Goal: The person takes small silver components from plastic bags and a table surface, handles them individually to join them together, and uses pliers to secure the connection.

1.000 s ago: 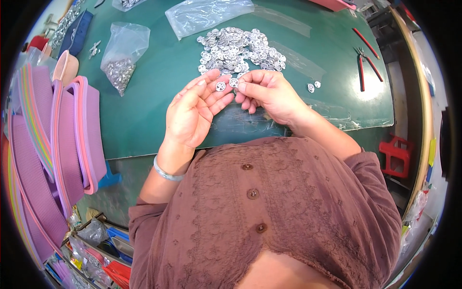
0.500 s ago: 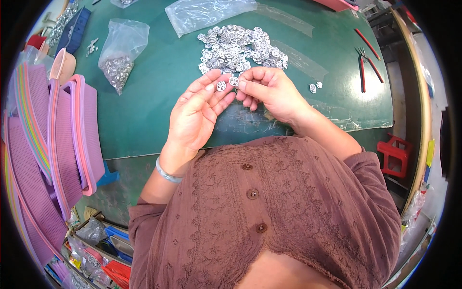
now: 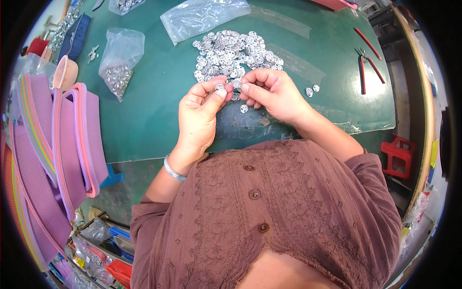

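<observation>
We look down on a green tabletop (image 3: 154, 125), glossy toward its right side and scuffed along the near edge. At its centre we see a heap of silver openwork discs (image 3: 231, 50). Just on our side of it, the left hand (image 3: 199, 111) pinches a small silver disc (image 3: 220, 87) between thumb and fingers. Close beside it, the right hand (image 3: 269, 94) grips a second disc (image 3: 236, 84) between thumb and forefinger. A loose disc (image 3: 244, 109) lies on the table below the fingers, and a pair of discs (image 3: 309, 92) sits apart to the right.

Farther right we find red-handled pliers (image 3: 363, 77), with a separate red rod-like piece (image 3: 368, 44) near them. Beyond the heap lies a flat clear bag (image 3: 204, 19); to the left, another clear bag (image 3: 118, 72) holds small metal parts, and a blue bin (image 3: 74, 36) stands at the far left.

Around the table, purple baskets (image 3: 91, 139) crowd our left, above a low shelf (image 3: 103, 226) of trays and plastic bags. A red stool (image 3: 397, 156) stands on the right, near a wooden-edged shelf (image 3: 427, 135).
</observation>
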The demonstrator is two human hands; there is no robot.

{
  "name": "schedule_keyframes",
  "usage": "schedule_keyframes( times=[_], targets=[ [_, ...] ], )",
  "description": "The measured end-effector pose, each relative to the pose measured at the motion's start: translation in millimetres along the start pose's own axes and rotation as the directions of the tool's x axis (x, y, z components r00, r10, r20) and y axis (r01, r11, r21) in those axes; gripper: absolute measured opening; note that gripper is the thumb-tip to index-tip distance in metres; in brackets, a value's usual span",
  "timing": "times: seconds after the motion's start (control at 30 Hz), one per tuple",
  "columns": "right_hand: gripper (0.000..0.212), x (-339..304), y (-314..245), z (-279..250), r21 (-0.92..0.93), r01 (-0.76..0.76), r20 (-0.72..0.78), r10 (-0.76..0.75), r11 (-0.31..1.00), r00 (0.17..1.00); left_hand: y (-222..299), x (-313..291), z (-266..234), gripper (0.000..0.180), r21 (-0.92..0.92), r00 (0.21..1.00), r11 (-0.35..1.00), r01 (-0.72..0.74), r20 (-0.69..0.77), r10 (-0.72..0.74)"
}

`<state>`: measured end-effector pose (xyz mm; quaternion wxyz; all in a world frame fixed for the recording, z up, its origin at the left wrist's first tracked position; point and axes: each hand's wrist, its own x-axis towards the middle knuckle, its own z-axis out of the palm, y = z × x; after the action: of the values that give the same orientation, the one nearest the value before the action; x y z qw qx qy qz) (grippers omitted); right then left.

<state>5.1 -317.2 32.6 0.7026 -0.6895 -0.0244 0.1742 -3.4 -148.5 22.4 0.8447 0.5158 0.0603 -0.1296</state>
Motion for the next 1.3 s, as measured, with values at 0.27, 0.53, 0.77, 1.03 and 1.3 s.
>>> schedule_keyframes(
  times=[0.27,0.53,0.77,1.03,1.3],
  targets=[
    [0.013,0,-1,-2,-0.008,0.034,0.001,-0.034,0.999,0.999,0,1,4,0.013,-0.089,1.0,0.996,0.03,0.004,-0.03],
    [0.01,-9,2,-1,-0.294,0.316,0.003,-0.33,0.902,0.944,6,-7,8,0.016,-0.222,0.989,0.965,0.139,0.083,-0.123],
    [0.01,-8,3,-6,-0.627,0.494,0.075,-0.585,0.602,0.808,5,-11,-5,0.019,-0.329,0.971,0.914,0.237,0.063,-0.229],
    [0.013,-12,16,-6,-0.838,0.469,0.312,-0.459,0.28,0.832,5,-22,-14,0.013,-0.046,0.978,0.979,0.2,-0.044,-0.202],
    [0.007,-7,16,-2,-0.792,0.462,0.297,-0.41,0.399,0.863,4,-25,-12,0.016,0.149,0.952,0.942,0.301,0.019,-0.307]
  ],
)
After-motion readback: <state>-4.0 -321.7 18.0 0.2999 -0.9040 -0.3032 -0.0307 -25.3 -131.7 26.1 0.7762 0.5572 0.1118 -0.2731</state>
